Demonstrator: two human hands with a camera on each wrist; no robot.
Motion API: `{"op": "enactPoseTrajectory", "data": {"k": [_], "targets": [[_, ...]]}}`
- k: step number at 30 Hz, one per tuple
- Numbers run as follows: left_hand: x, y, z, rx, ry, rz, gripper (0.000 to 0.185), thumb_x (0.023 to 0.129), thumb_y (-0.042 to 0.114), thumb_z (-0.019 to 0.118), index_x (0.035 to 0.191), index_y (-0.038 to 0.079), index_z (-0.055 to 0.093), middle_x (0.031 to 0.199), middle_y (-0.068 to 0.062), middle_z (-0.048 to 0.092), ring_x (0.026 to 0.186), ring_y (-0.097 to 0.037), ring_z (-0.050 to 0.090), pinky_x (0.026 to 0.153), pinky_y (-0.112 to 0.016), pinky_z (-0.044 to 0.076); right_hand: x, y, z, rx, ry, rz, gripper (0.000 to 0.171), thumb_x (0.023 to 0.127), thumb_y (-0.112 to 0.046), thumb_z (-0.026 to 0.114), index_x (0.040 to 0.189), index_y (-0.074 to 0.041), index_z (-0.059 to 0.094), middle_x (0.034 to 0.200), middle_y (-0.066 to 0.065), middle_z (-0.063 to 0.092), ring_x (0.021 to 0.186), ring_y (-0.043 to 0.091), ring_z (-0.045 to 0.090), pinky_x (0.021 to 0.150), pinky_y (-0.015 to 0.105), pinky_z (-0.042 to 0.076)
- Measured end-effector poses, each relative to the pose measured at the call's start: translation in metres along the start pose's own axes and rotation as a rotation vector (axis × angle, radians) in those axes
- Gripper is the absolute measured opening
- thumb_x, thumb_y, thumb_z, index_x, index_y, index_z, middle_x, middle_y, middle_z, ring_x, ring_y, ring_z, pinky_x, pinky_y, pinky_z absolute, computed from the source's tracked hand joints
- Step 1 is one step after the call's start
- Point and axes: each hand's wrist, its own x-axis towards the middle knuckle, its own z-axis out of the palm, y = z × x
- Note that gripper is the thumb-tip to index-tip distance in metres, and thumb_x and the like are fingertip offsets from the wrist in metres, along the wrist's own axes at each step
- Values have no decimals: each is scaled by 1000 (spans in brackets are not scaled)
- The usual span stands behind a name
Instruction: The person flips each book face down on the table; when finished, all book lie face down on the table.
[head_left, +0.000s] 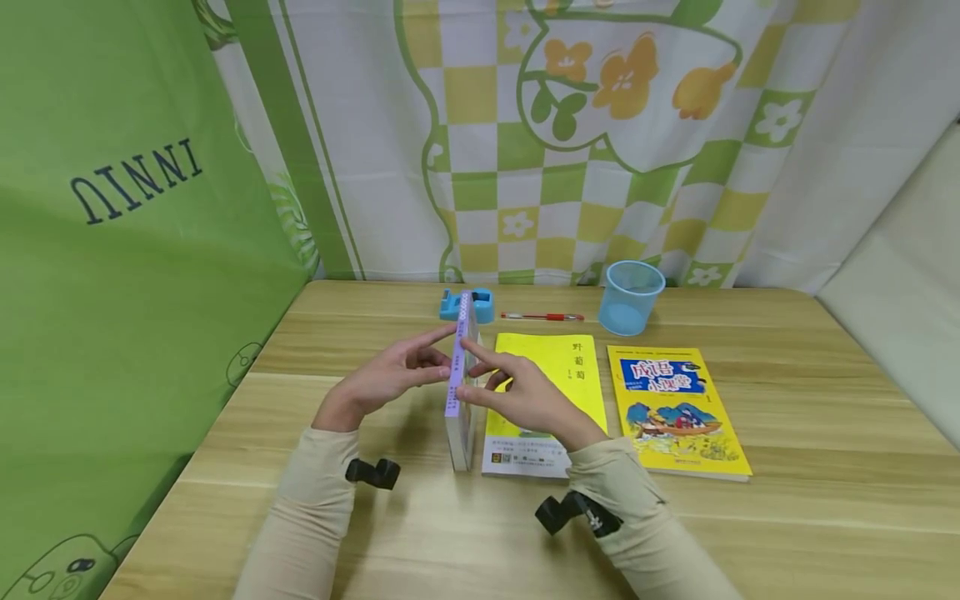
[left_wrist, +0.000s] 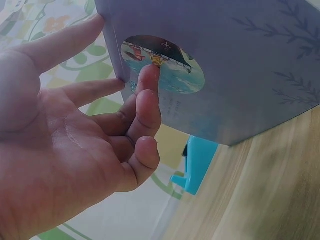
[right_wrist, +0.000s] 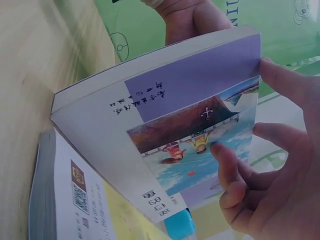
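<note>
Steadying the upright purple book (head_left: 462, 423) well calls for even pressure: left hand (head_left: 381, 385) and right hand (head_left: 534, 395), fingers spread, touch its left and right sides.

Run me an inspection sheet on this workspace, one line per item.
Surface: wood-grain tabletop.
Job's things: purple book, upright on edge, spine facing up.
Clutter: yellow book with a pale lower band and yellow book with a boat picture, both lying flat; red pen, blue tape dispenser and light-blue cup towards the far edge.
Grippers: left hand and right hand, bare, fingers touching the purple book from opposite sides.
Cables: nothing seen.
Surroundings: patterned curtain behind, green sheet on the left.
</note>
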Motion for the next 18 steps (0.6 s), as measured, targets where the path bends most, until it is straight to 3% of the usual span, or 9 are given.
{"op": "enactPoseTrajectory", "data": {"k": [11,18], "targets": [[3,-3,4,17,-14,-3,68,103,16,58,161,24,25,131,-21,58,124,-28,54,113,-52,38,-2,-3,-7,-15,2,60,70,92,-40,73,153,-34,41,121,7,72,100,21,62,77,29,53],[6,-8,6,52,-27,6,67,103,20,58,162,24,24,134,-20,59,127,-30,54,114,-56,36,-3,-3,-10,-18,-10,78,71,91,-42,74,153,-35,41,111,6,75,94,18,69,80,35,56]]}}
